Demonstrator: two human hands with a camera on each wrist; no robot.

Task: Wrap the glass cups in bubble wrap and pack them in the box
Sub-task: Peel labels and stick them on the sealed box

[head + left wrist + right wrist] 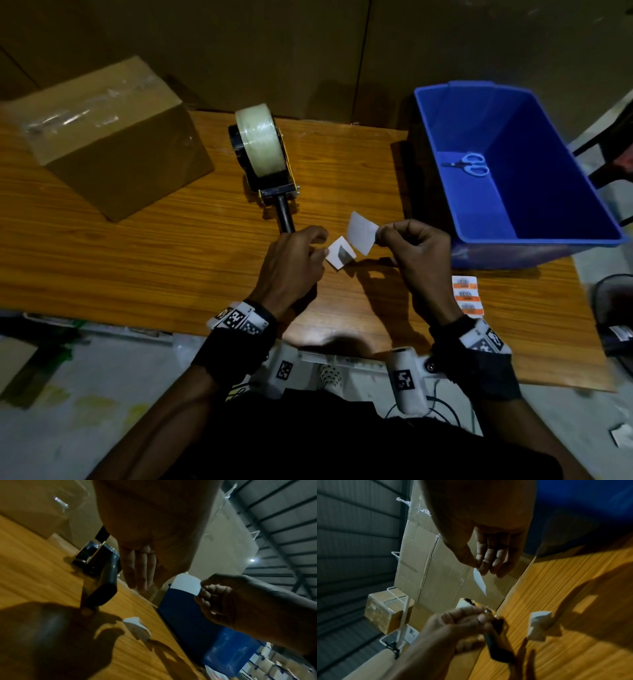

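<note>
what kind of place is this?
Probably a warehouse packing station: a taped cardboard box and tape dispenser on a wooden table, stacked cartons behind, corrugated metal wall.

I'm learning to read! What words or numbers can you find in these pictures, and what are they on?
No words or numbers can be read.
Orange and white sticker strip on the table: print too small and blurred.
White paper pinched in the right hand: blank on the side shown.
Folded white paper by the left hand: no text visible.
Wrist bands: black and white square code patterns, no letters.
</note>
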